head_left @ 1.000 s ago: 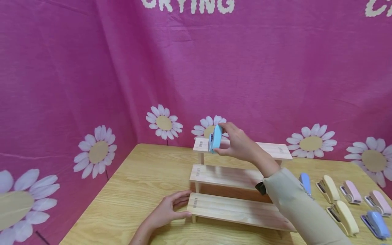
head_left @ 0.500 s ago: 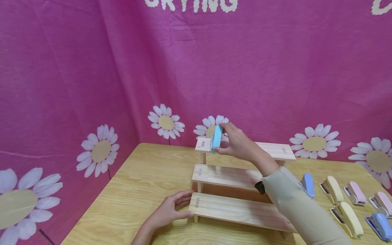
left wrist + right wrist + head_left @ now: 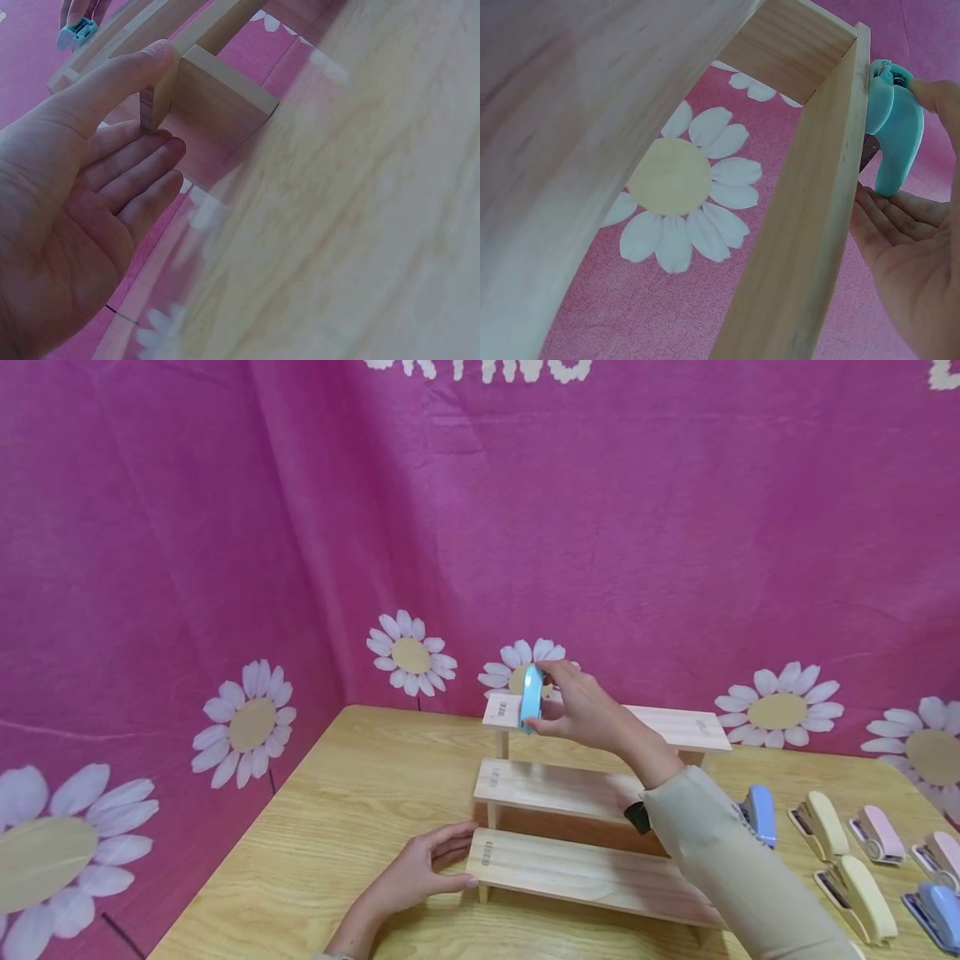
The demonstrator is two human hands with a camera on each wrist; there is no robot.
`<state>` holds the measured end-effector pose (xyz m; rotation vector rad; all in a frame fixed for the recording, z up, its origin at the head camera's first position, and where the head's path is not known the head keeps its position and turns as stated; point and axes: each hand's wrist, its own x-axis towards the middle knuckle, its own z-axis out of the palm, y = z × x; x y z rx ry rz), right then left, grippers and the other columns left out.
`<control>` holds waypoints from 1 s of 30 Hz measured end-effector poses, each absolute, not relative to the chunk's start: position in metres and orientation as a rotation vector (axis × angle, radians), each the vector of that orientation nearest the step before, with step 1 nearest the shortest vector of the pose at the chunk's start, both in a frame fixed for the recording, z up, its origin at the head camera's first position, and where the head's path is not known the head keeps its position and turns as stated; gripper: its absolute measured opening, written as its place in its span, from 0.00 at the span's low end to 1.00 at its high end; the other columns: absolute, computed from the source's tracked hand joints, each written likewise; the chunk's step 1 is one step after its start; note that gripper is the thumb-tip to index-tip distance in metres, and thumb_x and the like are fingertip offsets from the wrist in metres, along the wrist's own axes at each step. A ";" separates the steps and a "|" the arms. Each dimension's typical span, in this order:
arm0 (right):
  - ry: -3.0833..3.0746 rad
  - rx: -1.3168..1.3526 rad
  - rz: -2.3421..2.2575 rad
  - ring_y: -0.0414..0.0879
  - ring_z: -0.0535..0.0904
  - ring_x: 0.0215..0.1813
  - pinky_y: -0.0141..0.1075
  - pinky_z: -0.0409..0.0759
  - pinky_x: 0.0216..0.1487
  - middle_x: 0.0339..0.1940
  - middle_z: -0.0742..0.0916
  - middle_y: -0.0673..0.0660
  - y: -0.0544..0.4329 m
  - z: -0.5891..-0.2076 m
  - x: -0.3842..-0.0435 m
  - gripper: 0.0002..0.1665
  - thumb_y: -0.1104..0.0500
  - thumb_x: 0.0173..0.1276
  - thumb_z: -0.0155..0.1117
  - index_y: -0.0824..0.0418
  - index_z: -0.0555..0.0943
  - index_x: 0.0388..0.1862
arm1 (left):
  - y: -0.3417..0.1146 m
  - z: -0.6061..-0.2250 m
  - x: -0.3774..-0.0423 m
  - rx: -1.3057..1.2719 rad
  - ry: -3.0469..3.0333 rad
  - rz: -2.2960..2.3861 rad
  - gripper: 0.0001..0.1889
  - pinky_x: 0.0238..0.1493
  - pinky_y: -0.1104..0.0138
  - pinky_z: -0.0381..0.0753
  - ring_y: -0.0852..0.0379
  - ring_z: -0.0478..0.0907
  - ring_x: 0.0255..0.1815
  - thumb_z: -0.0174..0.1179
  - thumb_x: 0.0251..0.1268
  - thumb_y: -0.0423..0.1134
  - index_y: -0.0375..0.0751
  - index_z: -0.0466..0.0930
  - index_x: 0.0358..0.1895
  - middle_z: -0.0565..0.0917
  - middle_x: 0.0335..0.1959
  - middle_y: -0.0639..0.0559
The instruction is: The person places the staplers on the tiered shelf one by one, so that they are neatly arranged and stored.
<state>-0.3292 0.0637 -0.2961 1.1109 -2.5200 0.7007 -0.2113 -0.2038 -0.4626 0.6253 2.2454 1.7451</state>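
Turquoise plastic: a stapler [image 3: 532, 697] sits pinched between the thumb and fingers of the right hand [image 3: 588, 714], tipped up near the left end of the top shelf of a wooden rack [image 3: 570, 870]; whether it rests on the shelf is hard to tell. The left hand [image 3: 423, 872] holds the left end of the bottom shelf, thumb at the front corner, fingers at the back. The rack stands on a pale, grained desk [image 3: 360, 785], with more staplers [image 3: 864, 902] in blue, cream and pink at its right side. Behind hangs a magenta cloth [image 3: 637, 543] with daisies. Its lettering [image 3: 487, 368] is cut off at the top, the sleeve [image 3: 738, 868] covers part of the rack, and a dark item [image 3: 638, 819] at the cuff is unclear
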 end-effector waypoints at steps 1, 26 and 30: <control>-2.519 1.111 0.705 0.57 0.78 0.55 0.51 0.82 0.59 0.53 0.80 0.65 0.064 -0.296 -0.330 0.45 0.53 0.58 0.75 0.71 0.65 0.67 | -0.204 -0.462 -0.212 0.630 2.245 1.747 0.41 0.72 0.62 0.73 0.37 0.68 0.71 0.68 0.61 0.41 0.29 0.59 0.73 0.67 0.72 0.33; -2.466 1.086 0.713 0.64 0.72 0.68 0.61 0.74 0.68 0.68 0.74 0.67 0.107 -0.291 -0.326 0.46 0.55 0.59 0.74 0.68 0.64 0.71 | -0.203 -0.462 -0.211 0.618 2.252 1.740 0.40 0.72 0.59 0.73 0.37 0.68 0.71 0.68 0.61 0.41 0.29 0.60 0.73 0.67 0.72 0.33; -2.442 1.075 0.674 0.65 0.71 0.68 0.63 0.74 0.67 0.68 0.74 0.66 0.129 -0.291 -0.323 0.46 0.56 0.59 0.74 0.67 0.64 0.72 | -0.204 -0.464 -0.212 0.620 2.257 1.750 0.40 0.72 0.58 0.73 0.37 0.68 0.70 0.68 0.61 0.40 0.28 0.60 0.72 0.67 0.71 0.32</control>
